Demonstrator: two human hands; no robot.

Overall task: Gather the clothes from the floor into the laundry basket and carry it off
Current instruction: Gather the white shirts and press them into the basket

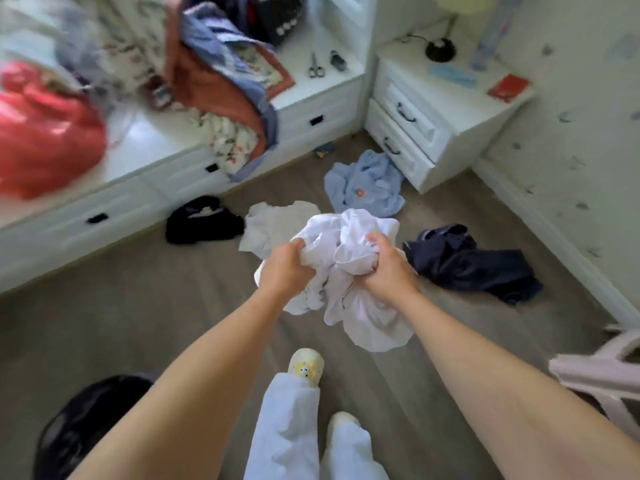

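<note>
hands: our left hand (284, 268) and right hand (384, 268) each clench a fistful of the white garment (346, 289), bunched above mid-floor (138, 306) | left lying: blue shirt (367, 185) near the far corner, navy garment (471, 261) toward the right edge, black garment (201, 220) at the left edge | handling: we judge it light, limp, unbreakable; gather trailing folds, grip the bulk

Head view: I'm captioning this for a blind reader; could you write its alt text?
The left hand and right hand grip a bunched white garment above the floor. A light blue shirt, a navy garment, a black garment and a cream cloth lie on it beyond, near a white nightstand.
</note>
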